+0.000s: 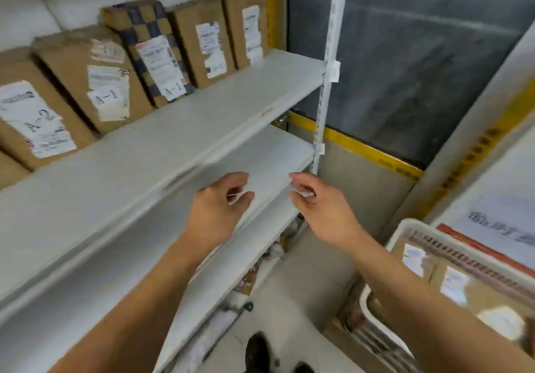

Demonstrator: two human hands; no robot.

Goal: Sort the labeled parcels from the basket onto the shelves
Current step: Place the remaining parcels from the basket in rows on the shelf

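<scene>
Several brown cardboard parcels with white labels stand in a row on the upper white shelf (202,118): one marked A-2 (31,120), one marked A-1 (95,77), a checkered one marked A-1 (150,51), and plain ones (202,39) further right. My left hand (220,207) and my right hand (315,202) hover side by side in front of the bare second shelf (269,155), fingers loosely curled and holding nothing. At lower right a white plastic basket (411,228) holds more labeled brown parcels (463,283).
A white perforated shelf upright (327,83) rises at the right end of the shelves. Behind it are a dark panel (419,54) and a yellow-striped ledge (362,147). Lower shelves hold small cluttered items (260,271). My shoes (257,349) show on the grey floor.
</scene>
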